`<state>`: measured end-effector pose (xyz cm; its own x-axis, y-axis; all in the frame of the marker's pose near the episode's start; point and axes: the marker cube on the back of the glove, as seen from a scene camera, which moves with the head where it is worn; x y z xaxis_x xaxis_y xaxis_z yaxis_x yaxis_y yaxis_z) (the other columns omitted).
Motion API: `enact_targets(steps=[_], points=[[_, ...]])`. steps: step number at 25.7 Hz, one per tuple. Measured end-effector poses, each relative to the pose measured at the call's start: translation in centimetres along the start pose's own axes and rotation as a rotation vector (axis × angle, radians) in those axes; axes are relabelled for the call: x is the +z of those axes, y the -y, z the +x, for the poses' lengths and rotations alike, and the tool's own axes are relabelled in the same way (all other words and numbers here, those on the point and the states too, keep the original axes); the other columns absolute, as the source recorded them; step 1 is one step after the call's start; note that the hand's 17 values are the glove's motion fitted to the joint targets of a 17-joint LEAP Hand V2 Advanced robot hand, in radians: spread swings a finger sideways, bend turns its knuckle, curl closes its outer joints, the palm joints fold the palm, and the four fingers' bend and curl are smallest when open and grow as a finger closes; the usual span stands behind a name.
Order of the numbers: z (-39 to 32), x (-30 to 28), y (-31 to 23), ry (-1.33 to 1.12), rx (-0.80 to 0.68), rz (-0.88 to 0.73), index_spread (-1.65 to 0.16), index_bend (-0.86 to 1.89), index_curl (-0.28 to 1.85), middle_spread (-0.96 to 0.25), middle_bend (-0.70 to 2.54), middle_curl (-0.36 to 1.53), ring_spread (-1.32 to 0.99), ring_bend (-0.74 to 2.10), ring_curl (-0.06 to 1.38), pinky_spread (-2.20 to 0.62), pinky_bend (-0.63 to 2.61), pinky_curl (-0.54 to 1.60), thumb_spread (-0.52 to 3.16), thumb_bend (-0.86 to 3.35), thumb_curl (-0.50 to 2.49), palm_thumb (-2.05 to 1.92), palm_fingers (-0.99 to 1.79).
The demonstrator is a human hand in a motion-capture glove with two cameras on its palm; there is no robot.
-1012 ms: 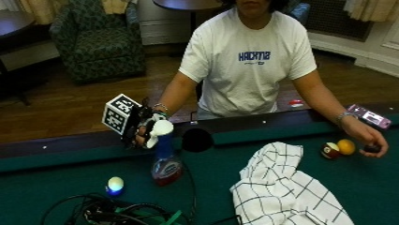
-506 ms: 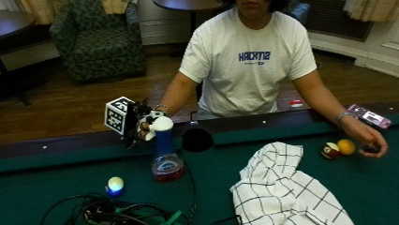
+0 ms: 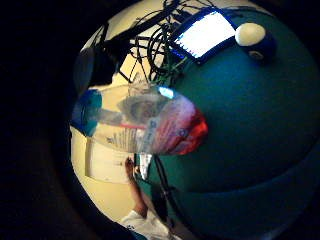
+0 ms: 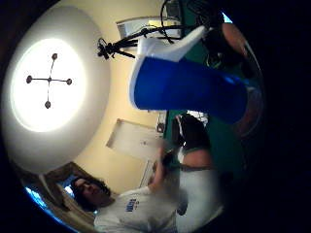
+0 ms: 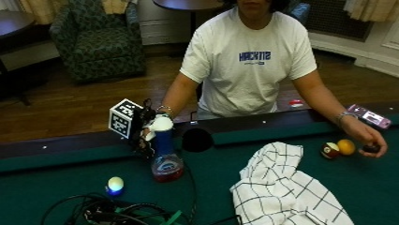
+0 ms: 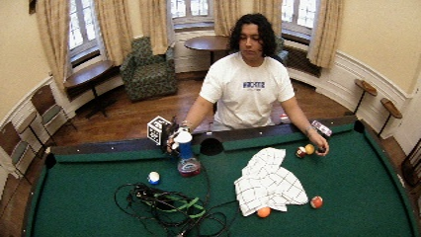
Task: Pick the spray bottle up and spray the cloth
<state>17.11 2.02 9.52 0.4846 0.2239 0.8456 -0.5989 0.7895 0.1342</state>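
Grip: my right hand is wrapping the blue neck of the spray bottle, just under its white head; my fingers are curling round it from the rail side; I cannot tell whether a finger is lying on the trigger.
Location: the bottle is standing upright on the green felt of the pool table, near the side pocket; its base appears to be touching the felt; the cloth is lying well apart, toward my bare hand's side.
Handling: I am judging the bottle light to moderate, since only the bottom seems to be holding reddish liquid; the plastic is looking stiff but smooth, so slipping is likely lower on the body; the narrow neck is offering the safest hold and is keeping the trigger in reach.
Appearance: the body is showing clear with a printed label and a red-tinted base; the neck collar is showing solid blue; the head is showing white.
Cloth: it is lying crumpled, white with a dark grid; it is looking soft and limp.
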Motion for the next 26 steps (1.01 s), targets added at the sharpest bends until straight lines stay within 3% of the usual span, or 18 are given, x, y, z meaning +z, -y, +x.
enact_targets(steps=[3,8,19,26], points=[[-0.2,1.1,0.5,-0.005,0.000,-0.047,-0.33,0.25,0.43,-0.20,0.44,0.52,-0.19,0.66,0.51,-0.02,0.39,0.47,0.75,-0.06,0.53,0.84,0.57],[-0.7,2.9,2.3,-0.033,0.004,-0.073,-0.35,0.11,0.36,-0.18,0.38,0.48,-0.18,0.59,0.45,0.06,0.35,0.41,0.84,-0.06,0.49,0.76,0.55],[-0.7,6.0,6.0,-0.070,-0.068,0.096,-0.36,0.06,0.27,-0.22,0.33,0.43,-0.20,0.63,0.40,-0.01,0.35,0.37,0.88,-0.03,0.44,0.72,0.86],[-0.4,8.5,7.9,0.018,-0.076,0.119,-0.40,0.02,0.22,-0.24,0.35,0.43,-0.21,0.66,0.41,-0.07,0.37,0.38,0.87,-0.03,0.42,0.72,0.90]])
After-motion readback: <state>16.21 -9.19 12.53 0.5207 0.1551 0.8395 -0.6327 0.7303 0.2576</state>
